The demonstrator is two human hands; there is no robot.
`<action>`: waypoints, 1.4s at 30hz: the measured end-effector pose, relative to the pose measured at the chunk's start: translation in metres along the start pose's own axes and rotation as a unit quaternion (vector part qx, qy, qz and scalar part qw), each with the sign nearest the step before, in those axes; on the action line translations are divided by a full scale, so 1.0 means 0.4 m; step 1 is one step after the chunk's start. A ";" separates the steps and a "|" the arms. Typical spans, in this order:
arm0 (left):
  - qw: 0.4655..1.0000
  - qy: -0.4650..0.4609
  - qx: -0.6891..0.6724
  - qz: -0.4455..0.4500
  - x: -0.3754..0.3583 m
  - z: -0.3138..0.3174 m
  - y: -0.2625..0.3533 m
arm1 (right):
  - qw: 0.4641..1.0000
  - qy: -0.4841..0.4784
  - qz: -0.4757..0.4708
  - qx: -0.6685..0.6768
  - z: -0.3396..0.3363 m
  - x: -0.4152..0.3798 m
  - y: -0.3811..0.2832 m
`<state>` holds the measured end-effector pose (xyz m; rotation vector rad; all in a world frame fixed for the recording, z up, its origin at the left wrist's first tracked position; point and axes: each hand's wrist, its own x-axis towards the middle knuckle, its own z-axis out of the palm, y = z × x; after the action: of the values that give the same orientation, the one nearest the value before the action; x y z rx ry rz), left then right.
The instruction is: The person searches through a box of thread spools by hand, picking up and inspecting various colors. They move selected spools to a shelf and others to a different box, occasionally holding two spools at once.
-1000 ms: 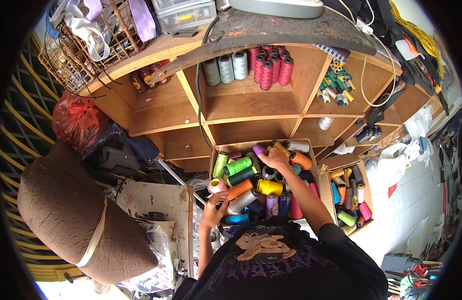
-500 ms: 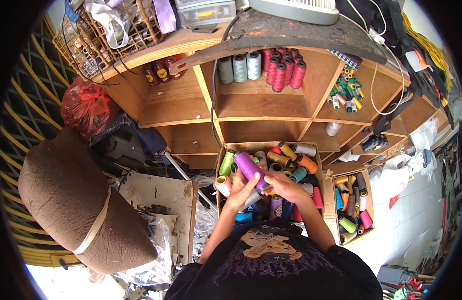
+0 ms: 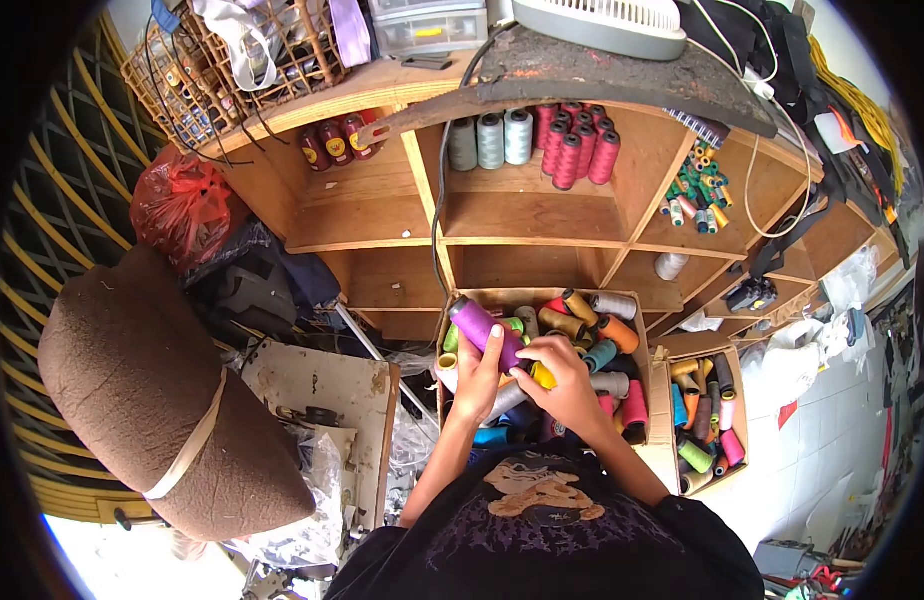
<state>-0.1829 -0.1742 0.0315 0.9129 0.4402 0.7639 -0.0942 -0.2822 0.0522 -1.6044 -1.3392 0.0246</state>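
Observation:
My left hand (image 3: 476,378) is wrapped round a purple thread spool (image 3: 484,328), its thumb lying along the side. The spool is tilted, with its upper end toward the shelves. At its lower end, the curled fingers and thumb of my right hand (image 3: 564,386) pinch close against the thread. Something yellow (image 3: 543,377) shows just beneath those right fingers. Both hands are over a cardboard box (image 3: 636,300) full of mixed thread spools, among them an orange spool (image 3: 618,334), a teal spool (image 3: 600,354) and a pink spool (image 3: 635,404).
A smaller box (image 3: 662,440) of spools stands at the right. Behind is a wooden shelf (image 3: 532,215) with crimson spools (image 3: 582,150) and pale blue spools (image 3: 504,138). To the left are a worn table (image 3: 322,375) and a large brown roll (image 3: 162,400). A black cable (image 3: 440,200) hangs down the shelf.
The purple spool and both hands have shifted slightly left. My right hand has turned over more at the spool's lower end, and something yellow now shows beneath it. The view has shifted slightly.

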 end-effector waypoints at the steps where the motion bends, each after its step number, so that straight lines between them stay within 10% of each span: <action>1: 1.000 0.002 0.005 0.005 0.002 -0.005 -0.003 | 1.000 0.004 -0.016 -0.023 0.008 -0.004 0.007; 14: 0.998 0.025 -0.048 -0.022 -0.001 -0.044 0.037 | 0.982 0.020 0.185 0.001 -0.028 0.000 0.057; 24: 0.990 -0.015 -0.087 -0.106 -0.013 -0.027 0.021 | 0.992 0.007 0.067 0.102 -0.038 0.079 -0.053; 31: 0.973 0.040 0.221 0.045 -0.025 -0.042 0.005 | 1.000 0.008 0.005 0.016 0.006 0.072 -0.056; 42: 0.993 0.029 0.112 0.038 -0.030 -0.020 0.038 | 0.979 0.015 0.162 0.125 0.010 0.050 -0.023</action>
<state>-0.2022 -0.1731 0.0400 1.1245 0.5526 0.8226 -0.0955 -0.2656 0.0673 -1.5814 -0.9948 0.3521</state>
